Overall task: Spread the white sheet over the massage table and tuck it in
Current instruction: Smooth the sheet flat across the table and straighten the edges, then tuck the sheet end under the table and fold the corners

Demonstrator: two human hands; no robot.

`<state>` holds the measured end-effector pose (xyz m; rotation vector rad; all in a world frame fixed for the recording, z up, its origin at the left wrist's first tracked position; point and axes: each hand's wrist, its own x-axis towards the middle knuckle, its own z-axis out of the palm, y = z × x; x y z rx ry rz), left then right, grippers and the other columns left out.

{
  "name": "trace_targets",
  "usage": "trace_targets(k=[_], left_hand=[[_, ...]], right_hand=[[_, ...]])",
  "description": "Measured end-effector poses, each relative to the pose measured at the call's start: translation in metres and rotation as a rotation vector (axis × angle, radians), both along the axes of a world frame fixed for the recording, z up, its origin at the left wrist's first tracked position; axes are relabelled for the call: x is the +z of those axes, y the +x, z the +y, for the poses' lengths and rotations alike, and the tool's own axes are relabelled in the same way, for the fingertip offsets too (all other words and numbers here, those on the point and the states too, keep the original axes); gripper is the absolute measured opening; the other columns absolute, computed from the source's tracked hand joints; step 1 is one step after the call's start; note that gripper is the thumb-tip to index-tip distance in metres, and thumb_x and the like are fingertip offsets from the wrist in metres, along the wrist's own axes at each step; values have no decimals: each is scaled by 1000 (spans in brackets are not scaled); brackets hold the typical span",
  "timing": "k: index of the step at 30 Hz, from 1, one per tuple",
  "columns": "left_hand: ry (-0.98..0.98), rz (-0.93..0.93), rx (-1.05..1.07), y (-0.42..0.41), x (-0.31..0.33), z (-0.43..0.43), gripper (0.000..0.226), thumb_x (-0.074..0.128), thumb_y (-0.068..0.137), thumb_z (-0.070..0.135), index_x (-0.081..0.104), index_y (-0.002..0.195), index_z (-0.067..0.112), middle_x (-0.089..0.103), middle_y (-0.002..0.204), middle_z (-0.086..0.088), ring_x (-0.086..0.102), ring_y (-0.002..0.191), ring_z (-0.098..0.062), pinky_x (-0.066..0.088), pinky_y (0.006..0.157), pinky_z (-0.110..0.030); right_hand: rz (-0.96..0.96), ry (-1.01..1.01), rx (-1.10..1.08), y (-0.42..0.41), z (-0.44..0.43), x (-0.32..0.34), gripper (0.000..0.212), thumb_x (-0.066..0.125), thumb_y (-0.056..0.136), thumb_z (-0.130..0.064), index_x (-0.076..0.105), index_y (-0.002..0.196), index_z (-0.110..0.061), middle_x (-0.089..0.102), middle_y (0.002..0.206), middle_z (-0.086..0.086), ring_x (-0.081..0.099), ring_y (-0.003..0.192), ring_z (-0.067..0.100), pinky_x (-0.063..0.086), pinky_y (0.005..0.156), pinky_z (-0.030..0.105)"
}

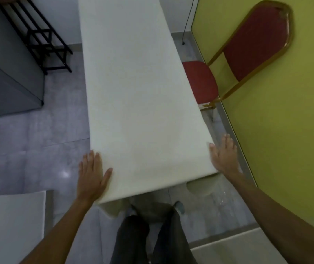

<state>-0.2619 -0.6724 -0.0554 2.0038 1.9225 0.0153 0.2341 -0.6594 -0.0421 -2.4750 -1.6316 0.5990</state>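
Both hands flat and open, the left hand [93, 174] and right hand [223, 155] press the white sheet [139, 92] between them against the massage table's sides, apparently smoothing before tucking

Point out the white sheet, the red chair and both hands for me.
white sheet [133, 96]: head view, flat middle of the cloth.
red chair [200, 80]: head view, seat cushion.
left hand [92, 174]: head view, back of hand.
right hand [224, 155]: head view, back of hand.
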Motion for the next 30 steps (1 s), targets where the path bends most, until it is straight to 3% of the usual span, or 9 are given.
trace_targets(k=[3, 7, 11, 14, 19, 21, 25, 28, 30], left_hand=[[61, -94, -170, 83, 7, 1, 86, 31, 96, 64, 21, 157, 4, 11, 167, -14, 5, 155, -29, 13, 124, -51], [59, -77, -546, 187, -5, -2, 94, 38, 94, 71, 19, 158, 5, 7, 167, -10, 2, 155, -26, 7, 125, -44], [-4, 47, -602, 188, -13, -7, 100, 33, 93, 77, 9, 160, 7, -3, 168, -6, -6, 155, -23, -1, 125, -39], [-63, 70, -614, 183, -7, -10, 102, 25, 92, 79, 1, 160, 8, -8, 167, -8, -10, 155, -24, 4, 125, -46], [-69, 13, -715, 241, 6, 1, 101, 39, 90, 74, 5, 160, 11, -6, 167, -6, -12, 154, -24, -7, 125, -43], [-34, -59, -888, 292, 9, 5, 93, 47, 91, 63, 13, 160, 10, 1, 168, -8, -7, 155, -26, -1, 126, -47], [45, -54, -1093, 383, 12, 16, 64, 34, 100, 51, 40, 151, 13, 32, 161, -11, 18, 152, -35, 14, 124, -55], [97, 12, -1193, 410, 5, 27, 39, 59, 98, 40, 64, 129, 18, 59, 141, -5, 42, 141, -34, 19, 121, -53], [87, 46, -1239, 418, 0, 31, 26, 66, 94, 37, 72, 111, 19, 71, 121, -4, 59, 120, -29, 34, 117, -51]], right_hand=[[-54, 84, 319, -34, -18, -7, 79, 21, 103, -61, 16, 158, -4, 15, 166, 17, 12, 154, 31, 10, 124, 52], [-122, 120, 569, -63, -39, -23, 68, 28, 106, -54, 34, 154, -5, 31, 161, 14, 28, 150, 32, 24, 118, 59], [-82, 63, 449, -11, -50, -22, 76, 16, 103, -62, 28, 157, -9, 26, 164, 9, 27, 150, 33, 24, 117, 62], [112, 41, 166, 33, -63, -29, 92, 6, 95, -75, 24, 157, -9, 25, 164, 11, 27, 149, 32, 20, 119, 59], [253, 183, 20, 41, -115, -47, 87, 47, 95, -65, 28, 155, -6, 37, 158, 14, 37, 144, 29, 31, 116, 49], [241, 246, -19, 26, -130, -56, 71, 55, 94, -50, 44, 145, -2, 54, 144, 17, 54, 130, 32, 45, 108, 50], [254, 355, -191, 3, -126, -66, 48, 52, 95, -34, 62, 128, -1, 70, 120, 16, 68, 107, 31, 57, 91, 45], [327, 415, -285, -2, -111, -56, 37, 54, 96, -34, 68, 114, -5, 74, 105, 12, 70, 93, 26, 58, 85, 39], [331, 413, -314, -4, -105, -54, 23, 62, 91, -23, 70, 106, -8, 74, 98, 11, 70, 87, 26, 58, 82, 37]])
